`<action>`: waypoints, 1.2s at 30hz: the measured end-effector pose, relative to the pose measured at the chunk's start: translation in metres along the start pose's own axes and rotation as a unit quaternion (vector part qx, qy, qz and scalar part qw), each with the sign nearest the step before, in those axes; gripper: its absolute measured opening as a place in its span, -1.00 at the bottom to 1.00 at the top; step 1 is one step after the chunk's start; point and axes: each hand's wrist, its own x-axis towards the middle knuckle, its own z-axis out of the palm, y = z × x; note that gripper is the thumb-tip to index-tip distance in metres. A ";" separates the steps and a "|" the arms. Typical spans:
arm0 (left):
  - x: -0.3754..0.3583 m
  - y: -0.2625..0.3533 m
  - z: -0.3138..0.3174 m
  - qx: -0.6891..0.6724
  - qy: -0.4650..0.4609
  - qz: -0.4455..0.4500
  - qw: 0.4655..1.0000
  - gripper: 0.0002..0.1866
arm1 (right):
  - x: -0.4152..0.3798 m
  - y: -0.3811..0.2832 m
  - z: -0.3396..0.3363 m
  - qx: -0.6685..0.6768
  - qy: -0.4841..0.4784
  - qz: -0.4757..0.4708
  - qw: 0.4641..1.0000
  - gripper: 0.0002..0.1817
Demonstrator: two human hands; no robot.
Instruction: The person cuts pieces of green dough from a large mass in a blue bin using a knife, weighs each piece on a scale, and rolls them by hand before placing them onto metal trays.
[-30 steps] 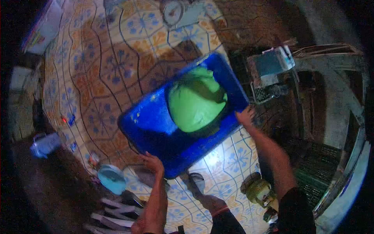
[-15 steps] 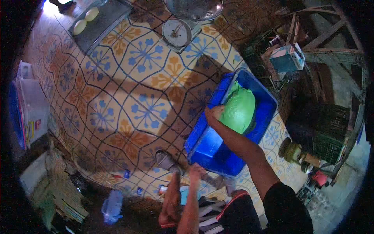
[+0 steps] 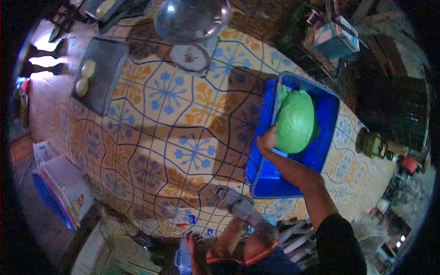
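A large smooth mass of green dough (image 3: 297,121) lies in the blue plastic tub (image 3: 297,195) on the tiled floor. My right arm reaches across the tub, and my right hand (image 3: 267,141) is closed at its left rim, fingertips right beside the dough's edge. Low in the view, my left hand (image 3: 191,243) is open with its fingers apart, above a translucent bluish plastic jug (image 3: 182,260). The jug's lower part is cut off by the frame.
A dark tray (image 3: 103,73) bearing two pale dough pieces (image 3: 85,78) lies at the upper left. A dial scale (image 3: 190,58) stands under a metal bowl (image 3: 195,20). Clear plastic bins (image 3: 64,183) are at the left; a teal-and-white box (image 3: 337,41) sits upper right. My shoe (image 3: 233,199) is beside the tub.
My left hand has moved left from near the tub's lower corner to the jug. My right hand stays at the tub's left rim. The view has shifted and turned, bringing more of the tray into sight.
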 end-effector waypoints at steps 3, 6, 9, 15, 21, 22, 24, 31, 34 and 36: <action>0.000 -0.029 -0.053 0.166 -0.004 0.014 0.986 -0.63 | 0.000 -0.004 -0.009 -0.001 -0.037 -0.024 0.999 -0.17; 0.001 0.013 -0.053 0.083 -0.046 -0.143 0.985 -0.63 | -0.002 -0.006 -0.007 -0.003 0.000 -0.013 1.000 -0.14; -0.004 0.071 -0.045 -0.007 -0.068 -0.293 0.954 -0.62 | -0.006 -0.010 -0.014 0.041 -0.001 -0.034 0.999 -0.14; 0.011 0.175 0.052 0.175 0.064 0.007 0.983 -0.63 | 0.000 -0.005 -0.010 0.053 -0.034 -0.044 0.997 -0.21; 0.010 0.177 0.080 0.250 0.022 -0.034 0.967 -0.56 | 0.003 -0.011 -0.020 0.099 -0.036 -0.043 0.993 -0.22; 0.011 0.176 0.079 0.262 0.014 -0.050 0.964 -0.54 | -0.003 -0.006 -0.022 0.094 -0.029 -0.052 0.994 -0.22; 0.011 0.188 0.076 0.291 0.001 -0.075 0.954 -0.52 | -0.012 0.000 -0.030 0.093 -0.043 -0.079 0.992 -0.25; 0.085 0.291 0.104 0.350 -0.004 -0.007 0.937 -0.46 | -0.003 0.010 -0.017 0.111 0.000 -0.110 0.988 -0.30; 0.120 0.336 0.146 0.364 0.012 0.054 0.930 -0.46 | -0.003 0.006 -0.016 0.106 -0.023 -0.100 0.989 -0.30; 0.144 0.363 0.179 0.374 0.012 0.084 0.924 -0.46 | -0.007 0.005 -0.025 0.113 -0.046 -0.077 0.989 -0.30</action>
